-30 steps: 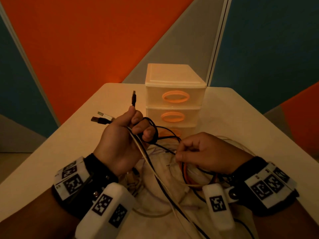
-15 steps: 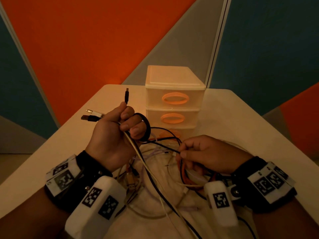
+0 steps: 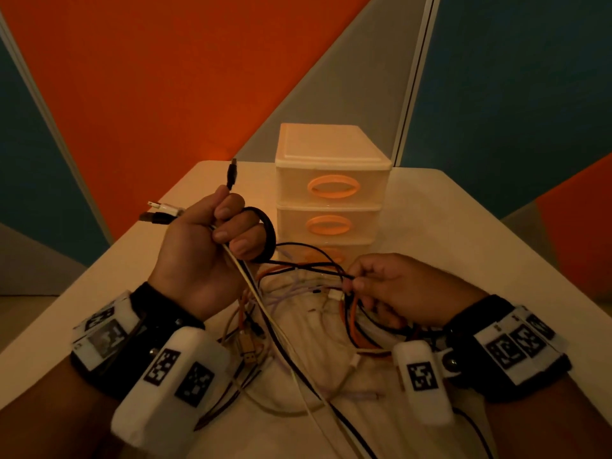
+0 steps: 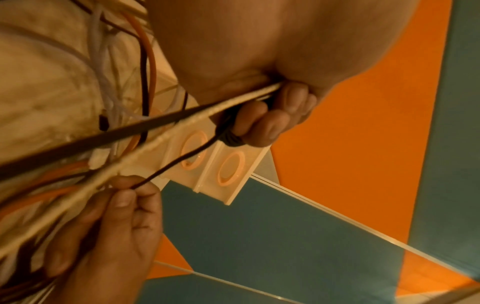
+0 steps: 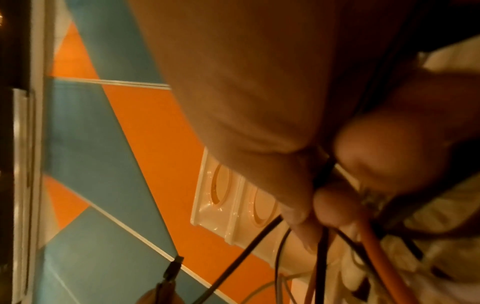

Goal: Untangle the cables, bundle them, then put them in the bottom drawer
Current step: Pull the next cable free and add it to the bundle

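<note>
A tangle of black, white and orange cables [image 3: 298,313] lies on the table in front of me. My left hand [image 3: 212,246] is raised above it and grips several cables, with a black plug [image 3: 231,175] and two more plugs [image 3: 159,212] sticking out past the fist [image 4: 262,123]. A black loop [image 3: 268,233] hangs round its fingers. My right hand [image 3: 390,286] pinches a thin black cable [image 4: 166,170] low over the pile [image 5: 324,179]. Behind stands a pale three-drawer unit [image 3: 331,180] with orange ring handles; its bottom drawer [image 3: 318,255] is shut and partly hidden by cables.
The white table [image 3: 463,233] narrows toward a wall of orange, teal and grey panels [image 3: 165,77]. Bare table surface shows left and right of the drawer unit. Cable ends trail toward the near edge [image 3: 331,419].
My left hand has lifted its cables up and a little left. The right hand has stayed low over the pile and its fingers now pinch the thin black cable.
</note>
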### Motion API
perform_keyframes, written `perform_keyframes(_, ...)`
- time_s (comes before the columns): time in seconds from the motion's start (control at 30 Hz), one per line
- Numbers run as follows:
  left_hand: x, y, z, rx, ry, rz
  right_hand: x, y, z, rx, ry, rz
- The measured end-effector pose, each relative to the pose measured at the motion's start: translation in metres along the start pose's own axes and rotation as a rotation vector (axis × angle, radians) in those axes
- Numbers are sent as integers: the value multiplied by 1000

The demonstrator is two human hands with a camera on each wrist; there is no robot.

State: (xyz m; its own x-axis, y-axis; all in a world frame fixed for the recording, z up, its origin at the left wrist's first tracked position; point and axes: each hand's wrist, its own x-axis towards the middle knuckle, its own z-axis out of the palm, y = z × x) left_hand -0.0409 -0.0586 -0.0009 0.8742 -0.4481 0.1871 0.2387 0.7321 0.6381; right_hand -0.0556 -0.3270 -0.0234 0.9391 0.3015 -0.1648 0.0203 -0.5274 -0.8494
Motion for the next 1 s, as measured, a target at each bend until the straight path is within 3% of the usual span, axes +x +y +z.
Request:
perform_keyframes(0.1, -2, 4, 1, -87, -120, -55, 0, -4, -6, -241, 204, 2)
perform_keyframes(0.17, -3, -2, 6, -62, -178, -135, -1, -6, -6, -356, 251, -2)
perform_keyframes(0.3, -6, -29, 16, 173, -263, -350, -2, -9, -3, -190, 252, -4)
perform_keyframes(0.4, -7, -40, 13, 362, -308, -406, 1, -13, -4, -218, 524, -234)
perform_keyframes(0.47, -8, -43, 15, 338, -295, -453, -3, -19, 4, -158, 629, -402)
perform_keyframes(0.53, -8, -45, 17, 240, -261, -438, -6, -25, 13, 0, 558, -521)
perform_keyframes(0.6, -6, -45, 18, 147, -198, -344, -11, -31, 23, 145, 383, -584)
perform_keyframes(0.67, -3, -42, 22, 82, -111, -207, -10, -30, 27, 55, 299, -636)
perform_keyframes(0.73, -1, -36, 24, 31, 34, -93, -9, -25, 28, -29, 202, -567)
perform_keyframes(0.83, -2, -37, 21, -19, 166, -25, -12, -23, 21, -5, 31, -270)
perform_keyframes(0.9, -1, -38, 18, -17, 162, -28, -10, -21, 16, -124, 52, -184)
perform_keyframes(1.0, 0, -38, 17, 71, 112, -15, -8, -24, 20, -279, 143, -231)
